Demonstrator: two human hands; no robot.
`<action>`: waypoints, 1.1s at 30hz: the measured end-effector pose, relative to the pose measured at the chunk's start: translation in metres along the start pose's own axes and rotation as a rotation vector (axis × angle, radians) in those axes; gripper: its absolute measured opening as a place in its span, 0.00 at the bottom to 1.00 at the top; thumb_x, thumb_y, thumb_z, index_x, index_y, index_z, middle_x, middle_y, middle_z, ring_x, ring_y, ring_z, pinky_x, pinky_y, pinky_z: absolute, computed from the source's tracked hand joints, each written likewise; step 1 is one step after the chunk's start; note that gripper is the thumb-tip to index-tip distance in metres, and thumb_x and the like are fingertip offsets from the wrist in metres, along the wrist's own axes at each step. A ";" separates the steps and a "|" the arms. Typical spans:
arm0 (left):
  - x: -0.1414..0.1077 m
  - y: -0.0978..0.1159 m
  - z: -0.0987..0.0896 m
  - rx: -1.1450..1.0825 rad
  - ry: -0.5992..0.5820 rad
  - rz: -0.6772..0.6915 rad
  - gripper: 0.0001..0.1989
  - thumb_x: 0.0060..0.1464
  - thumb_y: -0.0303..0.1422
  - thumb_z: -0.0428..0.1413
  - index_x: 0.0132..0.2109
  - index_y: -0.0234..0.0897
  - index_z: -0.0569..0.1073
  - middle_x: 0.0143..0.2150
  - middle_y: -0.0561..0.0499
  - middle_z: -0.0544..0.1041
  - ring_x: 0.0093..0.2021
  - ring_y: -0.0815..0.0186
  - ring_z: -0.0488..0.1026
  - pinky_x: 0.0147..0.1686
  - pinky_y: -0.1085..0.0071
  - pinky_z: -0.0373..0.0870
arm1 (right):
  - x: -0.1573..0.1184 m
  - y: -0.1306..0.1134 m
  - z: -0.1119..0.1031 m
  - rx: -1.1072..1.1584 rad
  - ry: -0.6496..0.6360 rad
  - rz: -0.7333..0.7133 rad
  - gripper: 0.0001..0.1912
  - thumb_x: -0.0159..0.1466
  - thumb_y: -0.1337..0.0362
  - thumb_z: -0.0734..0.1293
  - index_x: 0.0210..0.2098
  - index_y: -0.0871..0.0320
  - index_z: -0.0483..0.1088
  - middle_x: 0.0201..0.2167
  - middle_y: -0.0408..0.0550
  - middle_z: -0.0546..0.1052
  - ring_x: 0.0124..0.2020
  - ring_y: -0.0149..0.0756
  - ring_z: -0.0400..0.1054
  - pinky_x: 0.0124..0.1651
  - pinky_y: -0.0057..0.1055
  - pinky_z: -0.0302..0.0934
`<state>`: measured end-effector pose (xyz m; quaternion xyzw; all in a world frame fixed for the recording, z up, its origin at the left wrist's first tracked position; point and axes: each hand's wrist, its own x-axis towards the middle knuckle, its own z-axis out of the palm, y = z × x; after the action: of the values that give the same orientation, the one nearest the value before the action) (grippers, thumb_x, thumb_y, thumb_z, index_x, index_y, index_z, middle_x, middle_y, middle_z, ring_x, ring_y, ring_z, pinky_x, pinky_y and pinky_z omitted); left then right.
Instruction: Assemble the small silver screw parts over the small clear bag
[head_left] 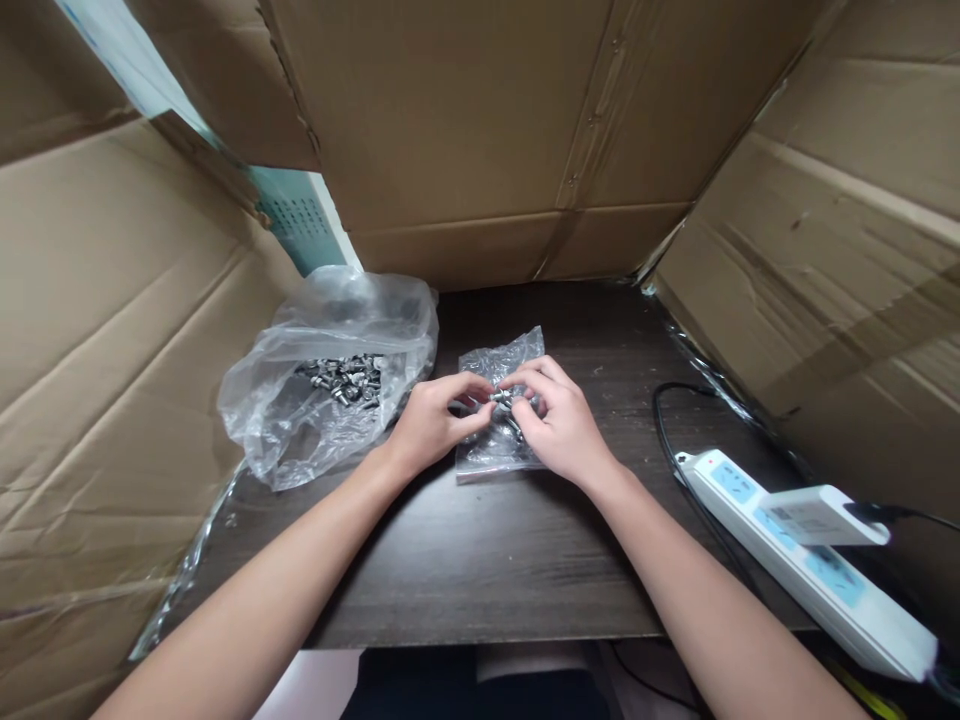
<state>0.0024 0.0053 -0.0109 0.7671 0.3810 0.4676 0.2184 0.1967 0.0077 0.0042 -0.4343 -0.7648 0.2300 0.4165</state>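
Both hands meet over a small clear plastic bag (487,460) lying on the dark table. A small metal part (501,397) is between their fingertips. My left hand (442,415) pinches its left end with thumb and fingers. From the right, my right hand (551,410) has its thumb and fingers closed around the part's other side. More metal pieces (514,428) show on the small bag just below the fingers. To the left, a large open plastic bag (277,400) holds a pile of small metal parts (349,380).
Cardboard walls (465,120) enclose the dark wooden table (480,570) at the back and on both sides. A white power strip (810,570) with a plugged-in white adapter (825,515) lies at the right, beside a black cable (660,420).
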 end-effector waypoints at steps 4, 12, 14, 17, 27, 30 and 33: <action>0.000 0.000 0.000 -0.006 -0.008 0.013 0.06 0.57 0.26 0.62 0.43 0.34 0.78 0.38 0.52 0.82 0.35 0.71 0.80 0.38 0.76 0.79 | 0.000 -0.001 0.000 -0.001 -0.023 -0.007 0.10 0.62 0.70 0.64 0.39 0.57 0.76 0.43 0.49 0.72 0.37 0.35 0.68 0.44 0.37 0.66; 0.000 0.000 -0.001 -0.009 -0.027 0.019 0.06 0.59 0.27 0.62 0.44 0.33 0.78 0.38 0.51 0.83 0.35 0.70 0.80 0.38 0.76 0.79 | 0.000 0.000 0.000 -0.031 -0.029 -0.037 0.08 0.63 0.68 0.66 0.40 0.57 0.76 0.41 0.48 0.74 0.38 0.36 0.69 0.43 0.36 0.65; 0.000 0.000 -0.001 -0.013 -0.031 0.016 0.06 0.60 0.27 0.62 0.44 0.33 0.78 0.39 0.50 0.83 0.35 0.70 0.81 0.38 0.76 0.80 | 0.000 0.000 -0.001 -0.044 -0.030 -0.046 0.08 0.63 0.68 0.66 0.40 0.57 0.76 0.40 0.48 0.74 0.37 0.36 0.69 0.41 0.35 0.65; 0.000 -0.001 -0.001 -0.013 -0.023 0.001 0.06 0.60 0.28 0.62 0.45 0.33 0.78 0.39 0.50 0.83 0.36 0.69 0.81 0.39 0.76 0.80 | 0.001 -0.002 -0.001 -0.063 -0.029 -0.053 0.08 0.63 0.68 0.66 0.41 0.57 0.76 0.36 0.47 0.74 0.35 0.36 0.68 0.39 0.34 0.64; -0.001 0.001 0.000 -0.002 0.012 -0.008 0.07 0.60 0.29 0.61 0.45 0.33 0.78 0.39 0.50 0.83 0.37 0.69 0.81 0.39 0.75 0.80 | -0.001 -0.002 -0.002 -0.097 -0.074 0.023 0.08 0.64 0.68 0.65 0.40 0.57 0.76 0.40 0.48 0.75 0.38 0.37 0.69 0.41 0.35 0.64; -0.001 0.001 0.000 0.007 0.011 -0.013 0.06 0.60 0.29 0.61 0.45 0.34 0.77 0.39 0.50 0.82 0.37 0.68 0.80 0.39 0.74 0.80 | 0.000 -0.001 -0.002 -0.107 -0.067 0.045 0.09 0.63 0.68 0.64 0.40 0.57 0.75 0.41 0.48 0.75 0.38 0.37 0.69 0.42 0.36 0.64; -0.001 0.001 0.000 0.014 0.023 -0.013 0.06 0.60 0.30 0.61 0.44 0.34 0.77 0.39 0.49 0.82 0.36 0.68 0.80 0.39 0.73 0.80 | 0.001 -0.003 -0.003 -0.066 0.002 0.006 0.12 0.61 0.71 0.64 0.42 0.56 0.74 0.41 0.48 0.74 0.35 0.36 0.68 0.40 0.35 0.64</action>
<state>0.0020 0.0038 -0.0108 0.7607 0.3916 0.4725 0.2115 0.1982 0.0068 0.0082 -0.4503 -0.7703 0.2051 0.4022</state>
